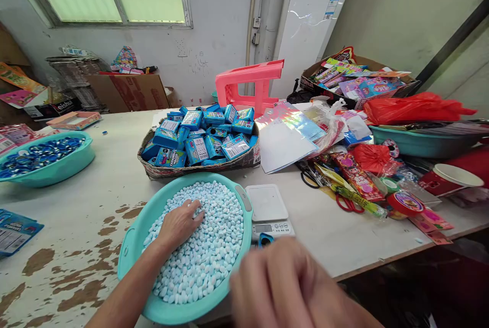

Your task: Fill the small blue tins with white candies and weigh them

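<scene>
In a turquoise plastic basin lie a great many small pale blue and white candies. My left hand rests in them, fingers bent down into the pile and closing on some; the fingertips are partly hidden. Close to the camera, my right hand is blurred, its fingers curled together over the basin's right side. What it holds, if anything, is hidden. Just beyond it shows a small blue piece with a dark opening, in front of a white digital scale; whether the hand touches it I cannot tell.
Behind the basin, a cardboard tray is heaped with blue candy boxes. At left stands another turquoise basin of shiny blue pieces. Red-handled scissors, packets and a paper cup crowd the right. A pink stool lies at the back.
</scene>
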